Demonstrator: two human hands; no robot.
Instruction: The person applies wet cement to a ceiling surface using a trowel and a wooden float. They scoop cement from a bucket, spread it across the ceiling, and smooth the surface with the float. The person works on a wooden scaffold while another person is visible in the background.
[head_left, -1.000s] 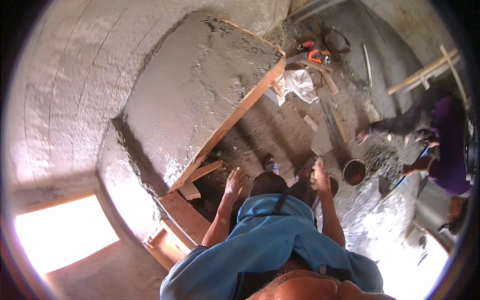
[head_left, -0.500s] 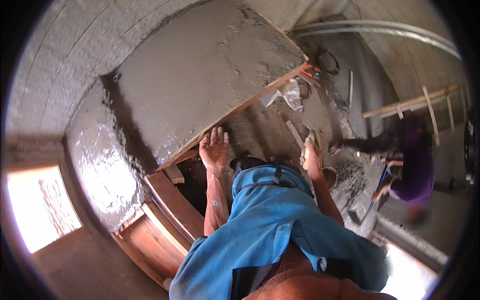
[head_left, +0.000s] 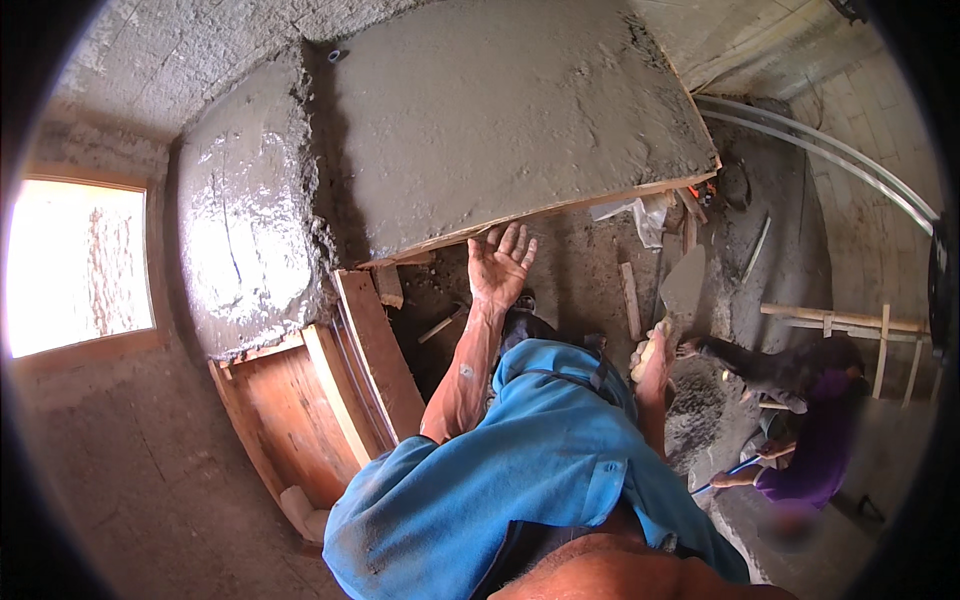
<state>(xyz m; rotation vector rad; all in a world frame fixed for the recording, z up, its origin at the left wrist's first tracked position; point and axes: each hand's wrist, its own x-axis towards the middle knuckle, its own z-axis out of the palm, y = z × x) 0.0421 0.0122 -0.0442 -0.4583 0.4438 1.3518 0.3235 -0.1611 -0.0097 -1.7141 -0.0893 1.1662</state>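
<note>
My left hand (head_left: 502, 262) is open, palm up with its fingers spread, just below the wooden edge board (head_left: 560, 208) of a wet grey concrete slab (head_left: 500, 120). Whether the fingertips touch the board I cannot tell. Closed round the pale handle of a pointed trowel (head_left: 685, 284), my right hand (head_left: 653, 356) is low in front of me on the right. The trowel's grey blade points away from me, toward the slab's near right corner.
A lower wet concrete step (head_left: 245, 200) lies left, above wooden formwork (head_left: 378, 350). A white bag (head_left: 652, 222) and a wood strip (head_left: 630, 300) lie under the slab. At right, a person in purple (head_left: 815, 465) grips a blue-handled tool; a dark sleeve (head_left: 740, 360) reaches in nearby.
The view has turned, so the slab sits further right and higher. My left hand's fingers have spread apart. The trowel blade now shows clearly beyond my right hand.
</note>
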